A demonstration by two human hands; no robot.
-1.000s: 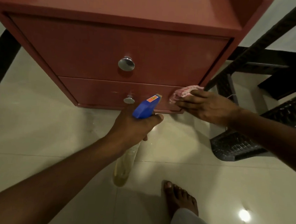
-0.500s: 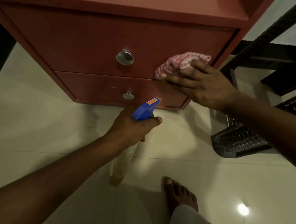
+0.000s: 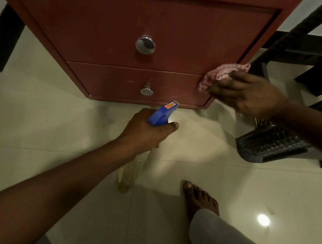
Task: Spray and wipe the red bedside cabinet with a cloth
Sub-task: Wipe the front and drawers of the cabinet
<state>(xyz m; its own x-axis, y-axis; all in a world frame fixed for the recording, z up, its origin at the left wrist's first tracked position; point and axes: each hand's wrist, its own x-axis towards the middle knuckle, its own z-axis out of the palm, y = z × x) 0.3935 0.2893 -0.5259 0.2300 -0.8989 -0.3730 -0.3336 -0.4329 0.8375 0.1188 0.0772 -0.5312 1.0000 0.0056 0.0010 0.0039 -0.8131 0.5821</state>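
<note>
The red bedside cabinet [image 3: 105, 32] fills the top of the view, with two drawers and a round metal knob on each. My left hand [image 3: 146, 132] grips a spray bottle [image 3: 163, 113] with a blue trigger head; its clear body hangs down below my wrist. The nozzle points at the lower drawer. My right hand [image 3: 247, 95] presses a pink and white cloth [image 3: 220, 73] against the cabinet's right front edge, where the two drawers meet. Faint wet streaks show on the lower drawer front.
A dark woven chair [image 3: 269, 142] stands on the pale tiled floor [image 3: 42, 123] to the right of the cabinet, with dark frame bars behind it. My bare foot [image 3: 198, 198] is planted near the bottom centre. A dark furniture leg [image 3: 3, 42] stands at the left.
My right hand with the cloth has slid down and to the right, from the upper drawer front to the cabinet's right edge. The left hand and bottle have barely moved.
</note>
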